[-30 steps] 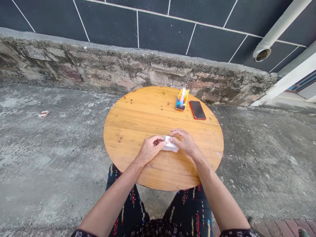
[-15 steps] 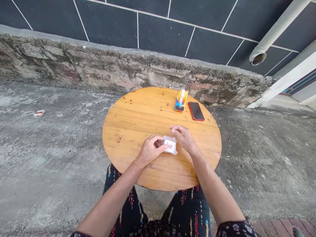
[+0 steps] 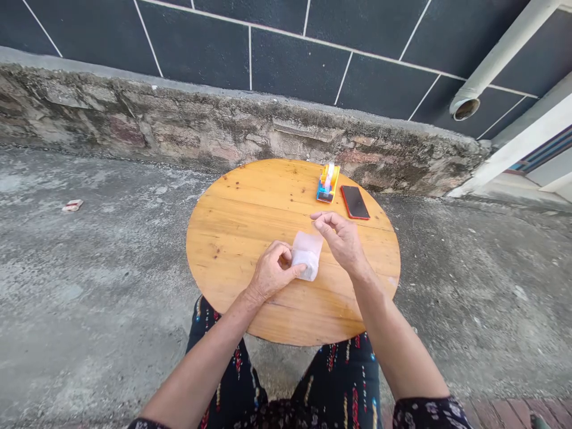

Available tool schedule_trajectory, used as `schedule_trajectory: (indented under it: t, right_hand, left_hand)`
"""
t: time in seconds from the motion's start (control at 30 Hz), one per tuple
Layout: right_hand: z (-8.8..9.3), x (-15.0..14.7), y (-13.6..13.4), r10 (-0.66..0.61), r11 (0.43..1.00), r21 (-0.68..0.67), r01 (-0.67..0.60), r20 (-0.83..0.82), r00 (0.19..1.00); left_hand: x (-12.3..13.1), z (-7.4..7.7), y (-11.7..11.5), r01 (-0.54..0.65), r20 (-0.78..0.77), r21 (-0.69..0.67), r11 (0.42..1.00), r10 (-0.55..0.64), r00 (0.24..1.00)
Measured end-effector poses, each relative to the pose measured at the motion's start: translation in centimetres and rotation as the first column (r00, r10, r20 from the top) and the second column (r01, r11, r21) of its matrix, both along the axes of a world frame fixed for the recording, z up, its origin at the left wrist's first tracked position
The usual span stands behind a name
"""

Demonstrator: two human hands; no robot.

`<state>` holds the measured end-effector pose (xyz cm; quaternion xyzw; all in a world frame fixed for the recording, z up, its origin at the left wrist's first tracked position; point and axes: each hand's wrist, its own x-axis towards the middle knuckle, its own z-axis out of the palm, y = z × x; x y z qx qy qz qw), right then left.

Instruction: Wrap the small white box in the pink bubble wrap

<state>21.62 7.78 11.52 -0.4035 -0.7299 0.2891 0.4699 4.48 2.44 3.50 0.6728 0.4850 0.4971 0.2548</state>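
A small packet in whitish translucent wrap (image 3: pixel 306 264) lies on the round wooden table (image 3: pixel 250 202). My left hand (image 3: pixel 274 266) grips the packet from its left side, thumb pressed on top and fingers curled at the edge. A flap of the wrap stretches away from me, up toward the right fingers. My right hand (image 3: pixel 340 241) is raised just beyond and right of the packet, thumb and fingers pinched at the flap's upper corner. The exact contact there is hard to make out.
Toward the far side of the table stands a yellow and blue tape dispenser (image 3: pixel 328 182) with a roll on it. A red-edged phone (image 3: pixel 355 202) lies to its right. Past the table runs a low stone wall base (image 3: pixel 214 128). A small crumpled box (image 3: pixel 72 205) lies on the concrete floor.
My right hand has moved slightly up and right. The wrap's flap now extends upward and covers the printed white face seen before. The left hand keeps its hold.
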Motion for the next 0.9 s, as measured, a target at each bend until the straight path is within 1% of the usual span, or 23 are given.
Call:
schedule_trajectory:
  t: [0.13, 0.23, 0.47, 0.57, 0.7, 0.8, 0.9]
  right_hand:
    - [1.1, 0.1, 0.6, 0.008, 0.999, 0.035, -0.008, 0.0, 1.0]
    - [1.7, 0.4, 1.8, 0.006, 0.999, 0.05, -0.006, 0.0, 1.0]
    - [2.7, 1.2, 5.2, 0.009, 1.0, -0.029, -0.007, 0.048, 0.999]
    - [2.5, 1.3, 6.2, 0.002, 0.998, -0.067, 0.003, 0.073, 0.997]
    - [1.5, 1.4, 7.1, -0.021, 0.992, -0.121, 0.029, 0.069, 0.997]
    - [0.8, 1.3, 8.2, -0.036, 0.986, -0.162, 0.045, 0.056, 0.998]
    - [0.0, 0.9, 9.6, -0.078, 0.968, -0.237, 0.084, 0.032, 0.996]
  left_hand:
    - [-0.1, 0.1, -0.2, 0.05, 0.075, 0.009, 0.999, -0.051, 0.996]
    - [-0.3, 0.1, -0.2, 0.047, 0.106, 0.004, 0.999, -0.047, 0.993]
    - [-0.6, 0.0, -0.1, 0.007, 0.104, -0.041, 0.999, -0.003, 0.995]
    - [-0.5, 0.1, -0.2, 0.027, 0.128, -0.1, 0.995, -0.014, 0.992]
    - [-0.2, 0.1, -0.1, 0.13, 0.231, -0.188, 0.974, -0.085, 0.969]
    - [0.0, -0.1, 0.1, 0.194, 0.297, -0.211, 0.958, -0.126, 0.947]
    - [0.1, -0.6, 0.5, 0.207, 0.351, -0.226, 0.952, -0.118, 0.929]
